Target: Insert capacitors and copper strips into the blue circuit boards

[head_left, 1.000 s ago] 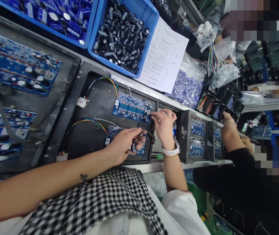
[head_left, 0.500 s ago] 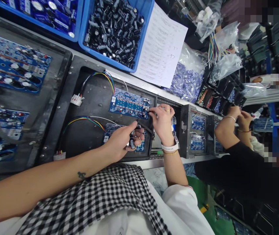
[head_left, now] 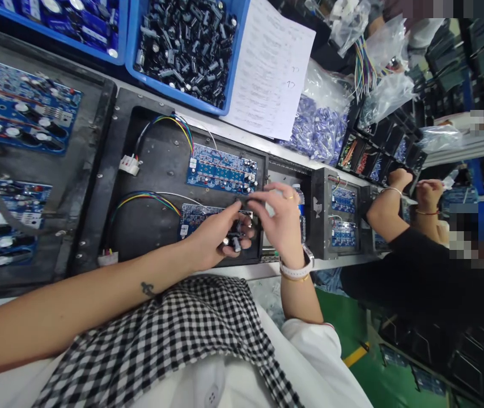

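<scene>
Several small black cylindrical capacitors point(head_left: 236, 243) lie in my left hand point(head_left: 212, 238), its fingers curled round them and the thumb stretched out on top. Beneath that hand is the lower blue circuit board point(head_left: 189, 218), partly covered by it. My right hand point(head_left: 278, 212) hovers just right of the left one, fingers spread and no part seen between them. Above both hands the upper blue circuit board point(head_left: 220, 170) lies flat in the black fixture frame point(head_left: 152, 170), small parts standing near its right end.
A blue bin of black capacitors point(head_left: 225, 85) stands behind the frame, beside a printed sheet point(head_left: 271, 73) and bagged purple parts point(head_left: 321, 127). Wire harnesses with a white connector point(head_left: 129, 164) run left of the boards. A co-worker's hands point(head_left: 399, 181) are busy at the right.
My right hand has come away from the right end of the upper board, moving down toward my left hand, and its fingers have spread. My left hand still holds the capacitors.
</scene>
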The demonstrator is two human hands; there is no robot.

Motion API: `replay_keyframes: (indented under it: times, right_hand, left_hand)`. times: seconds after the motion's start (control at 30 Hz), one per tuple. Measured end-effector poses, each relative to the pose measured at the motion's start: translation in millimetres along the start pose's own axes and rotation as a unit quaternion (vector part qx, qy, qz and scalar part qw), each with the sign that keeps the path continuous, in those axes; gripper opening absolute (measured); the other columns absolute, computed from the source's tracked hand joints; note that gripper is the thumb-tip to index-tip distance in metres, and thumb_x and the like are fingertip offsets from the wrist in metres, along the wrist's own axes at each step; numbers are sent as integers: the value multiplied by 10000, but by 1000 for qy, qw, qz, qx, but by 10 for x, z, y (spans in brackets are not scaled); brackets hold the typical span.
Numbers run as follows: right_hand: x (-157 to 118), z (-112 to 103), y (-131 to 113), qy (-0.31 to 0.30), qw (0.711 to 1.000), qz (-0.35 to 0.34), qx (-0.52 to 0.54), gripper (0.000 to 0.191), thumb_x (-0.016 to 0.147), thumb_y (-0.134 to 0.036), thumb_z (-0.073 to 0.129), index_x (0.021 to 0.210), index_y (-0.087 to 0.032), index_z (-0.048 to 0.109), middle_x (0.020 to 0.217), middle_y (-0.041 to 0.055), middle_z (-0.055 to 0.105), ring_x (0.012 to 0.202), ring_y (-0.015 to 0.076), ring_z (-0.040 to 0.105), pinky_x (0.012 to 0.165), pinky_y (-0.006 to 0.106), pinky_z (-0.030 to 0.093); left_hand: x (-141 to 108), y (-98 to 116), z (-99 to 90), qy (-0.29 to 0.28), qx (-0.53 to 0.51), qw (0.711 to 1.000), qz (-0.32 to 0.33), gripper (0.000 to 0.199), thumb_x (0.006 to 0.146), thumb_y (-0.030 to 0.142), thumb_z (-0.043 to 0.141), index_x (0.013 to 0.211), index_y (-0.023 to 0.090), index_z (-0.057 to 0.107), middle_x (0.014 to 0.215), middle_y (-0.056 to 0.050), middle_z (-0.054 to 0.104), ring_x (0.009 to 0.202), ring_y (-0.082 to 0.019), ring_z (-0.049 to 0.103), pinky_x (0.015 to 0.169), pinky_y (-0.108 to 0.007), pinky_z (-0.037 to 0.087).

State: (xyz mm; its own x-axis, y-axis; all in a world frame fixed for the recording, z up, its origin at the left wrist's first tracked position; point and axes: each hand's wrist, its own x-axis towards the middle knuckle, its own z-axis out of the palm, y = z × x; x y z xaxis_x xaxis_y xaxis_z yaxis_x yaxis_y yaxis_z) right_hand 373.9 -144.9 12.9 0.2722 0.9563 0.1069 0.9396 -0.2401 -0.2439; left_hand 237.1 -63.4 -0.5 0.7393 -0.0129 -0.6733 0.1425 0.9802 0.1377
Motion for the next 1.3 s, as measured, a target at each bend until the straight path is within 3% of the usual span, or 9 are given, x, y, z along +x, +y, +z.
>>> replay_keyframes:
  times: [0.1,0.2,0.33,0.43,0.53,0.67,0.87,1.1,1.3]
  right_hand:
    - [46,216,189,50,997,57,-33,164,962,-269,528,1024,-263,680,1036,37,710,1174,241,508,1036,450,244]
    - [81,398,333,51,996,74,-25,146,952,-254,530,1024,-261,658,1024,28,714,1180,239,491,1032,447,233]
    - [88,484,370,67,994,80,-10,118,936,-272,552,995,-259,653,952,19,717,1160,242,487,1028,450,227]
    - [100,490,367,80,993,86,-3,107,928,-282,562,970,-259,658,935,19,713,1137,245,497,1026,448,234]
    - [118,479,375,81,993,90,8,93,916,-283,586,959,-254,663,921,13,720,1116,245,505,1027,437,242]
    - [133,464,381,67,993,92,10,84,907,-279,603,957,-251,664,898,10,727,1105,246,508,1023,440,245]
    - [121,492,340,101,990,97,-6,82,906,-297,605,939,-242,656,896,5,722,1089,230,521,1028,427,254]
    - [138,508,251,105,986,102,-75,124,909,-306,619,832,-225,674,918,34,701,1088,239,533,1045,474,248]
    - [70,292,231,37,996,74,-34,166,938,-253,576,1003,-244,728,1060,50,722,1102,245,564,1021,495,328]
  left_hand:
    - [-59,-70,12,19,5,999,-26,203,905,270,462,835,122,582,721,-69,585,449,-90,510,299,-116,216]
    - [-119,-153,-37,16,13,999,-41,154,845,186,487,890,103,609,753,-89,616,447,-81,501,298,-116,225]
    - [-186,-219,-139,12,26,999,-25,148,838,160,542,948,101,621,740,-77,612,426,-60,468,292,-105,207]
    - [-227,-236,-204,-4,29,1000,9,50,868,183,576,884,137,587,689,-21,545,416,-48,443,293,-91,184]
    - [-251,-245,-265,-29,31,999,27,125,890,221,590,803,141,551,639,20,447,404,-34,400,298,-84,173]
    - [-254,-241,-337,-46,46,997,39,189,918,285,576,945,110,643,635,37,378,410,-26,372,302,-84,176]
    - [-259,-160,-353,2,24,999,36,192,905,211,525,1020,109,640,693,3,472,434,-44,426,286,-97,181]
    - [-260,-168,-374,37,37,997,49,283,978,276,443,915,67,623,723,-85,603,424,-54,446,292,-105,214]
    - [-253,-226,-357,48,5,998,34,343,992,343,440,802,89,573,656,-47,548,418,-59,445,290,-108,198]
